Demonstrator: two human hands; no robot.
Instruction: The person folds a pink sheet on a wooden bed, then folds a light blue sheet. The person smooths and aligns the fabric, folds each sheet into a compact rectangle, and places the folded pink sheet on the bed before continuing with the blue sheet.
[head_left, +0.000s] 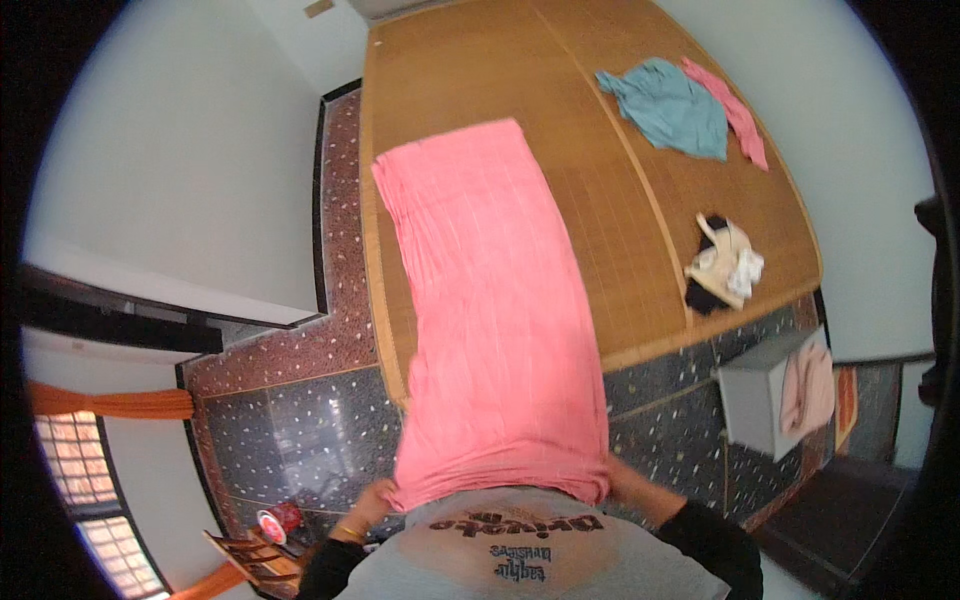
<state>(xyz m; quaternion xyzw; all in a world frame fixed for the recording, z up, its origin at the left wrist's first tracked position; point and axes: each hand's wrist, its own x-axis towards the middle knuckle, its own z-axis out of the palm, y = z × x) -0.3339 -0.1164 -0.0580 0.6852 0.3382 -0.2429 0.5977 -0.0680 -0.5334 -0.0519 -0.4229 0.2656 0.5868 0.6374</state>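
Note:
A long pink cloth garment (495, 300) stretches from the bed down to my waist, its far end flat on the brown mat and its near end bunched against my grey shirt. My left hand (379, 501) grips its near left corner, with the fingers pinched at the fabric's edge. At the near right corner, my right hand (616, 480) is at the gathered fabric. The cloth hides most of those fingers, though the hand appears closed on it. Creases run along the garment's left side.
The mat-covered bed (450, 67) bears a blue garment (667, 109), another pink cloth (731, 112) and a small cream, black and white clothes pile (724, 262). Right of me stands a small white cabinet (757, 401) with folded pink cloth (808, 390). A wooden chair (255, 559) and red container (283, 519) stand left.

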